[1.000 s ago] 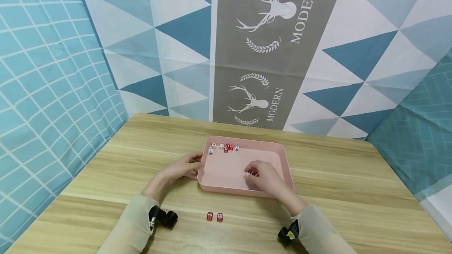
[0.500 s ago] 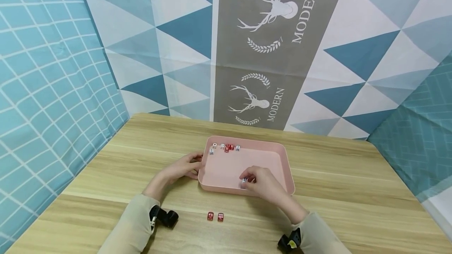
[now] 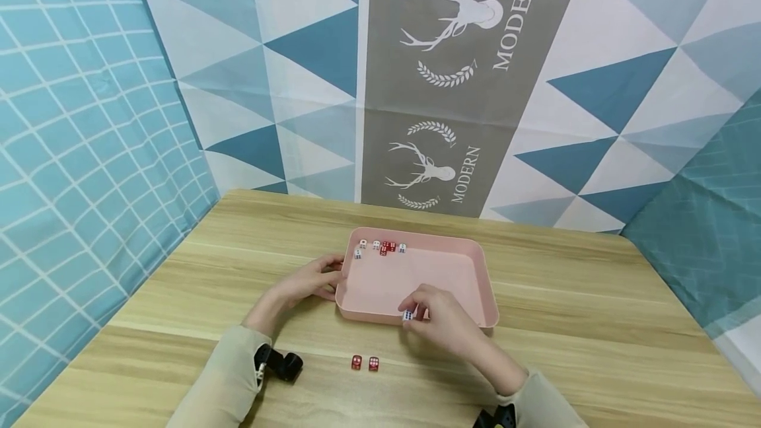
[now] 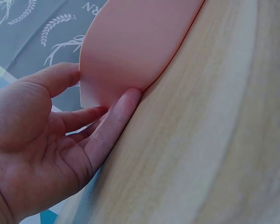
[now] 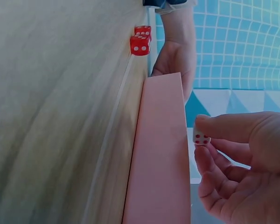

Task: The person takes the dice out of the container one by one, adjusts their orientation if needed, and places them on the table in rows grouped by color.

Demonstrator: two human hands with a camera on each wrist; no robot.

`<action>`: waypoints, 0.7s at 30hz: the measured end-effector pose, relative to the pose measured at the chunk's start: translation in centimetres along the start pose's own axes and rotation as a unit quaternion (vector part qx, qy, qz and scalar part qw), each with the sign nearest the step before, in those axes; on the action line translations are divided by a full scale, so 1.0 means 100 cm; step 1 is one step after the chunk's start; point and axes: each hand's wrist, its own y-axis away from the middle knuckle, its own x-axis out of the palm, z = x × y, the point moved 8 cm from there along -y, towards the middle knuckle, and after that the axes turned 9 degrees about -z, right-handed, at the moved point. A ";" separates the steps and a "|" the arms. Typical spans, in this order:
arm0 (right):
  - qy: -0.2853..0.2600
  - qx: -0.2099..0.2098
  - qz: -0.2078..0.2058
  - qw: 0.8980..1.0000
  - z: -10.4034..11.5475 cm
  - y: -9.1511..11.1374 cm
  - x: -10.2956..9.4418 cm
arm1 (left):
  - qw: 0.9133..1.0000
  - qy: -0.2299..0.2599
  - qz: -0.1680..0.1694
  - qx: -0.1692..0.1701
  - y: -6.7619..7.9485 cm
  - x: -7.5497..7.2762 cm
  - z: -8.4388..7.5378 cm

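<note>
A pink tray [image 3: 380,289] lies on the wooden table. My left hand [image 3: 306,281] holds it by the left side, thumb at the rim and other fingers against the outer wall [image 4: 130,46]. Over the tray's front rim, my right hand [image 3: 442,319] pinches a white die [image 3: 407,316] between thumb and fingertips. In the right wrist view, red pips show on this white die [image 5: 201,136], just beyond the tray wall [image 5: 161,154]. Several white dice [image 3: 402,248] and red dice [image 3: 383,251] sit in the tray's far left part.
Two red dice [image 3: 373,363] stand side by side on the table [image 3: 571,296], in front of the tray. A patterned cloth [image 3: 315,84] hangs behind the table, and a blue checked cloth [image 3: 89,117] is at the left.
My right hand has brought the white die from over the tray's inside toward me and left, up to the front rim. My left hand stays at the tray.
</note>
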 end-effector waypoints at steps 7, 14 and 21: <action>-0.016 -0.024 0.028 0.999 0.008 0.006 0.007 | 1.000 0.002 0.000 -0.003 -0.001 0.000 0.004; -0.015 -0.020 0.073 0.997 0.014 0.012 0.016 | 1.000 0.003 0.002 -0.001 -0.003 -0.001 0.003; -0.014 -0.031 0.121 0.992 0.018 0.020 0.026 | 1.000 -0.007 0.001 -0.004 -0.005 0.000 0.001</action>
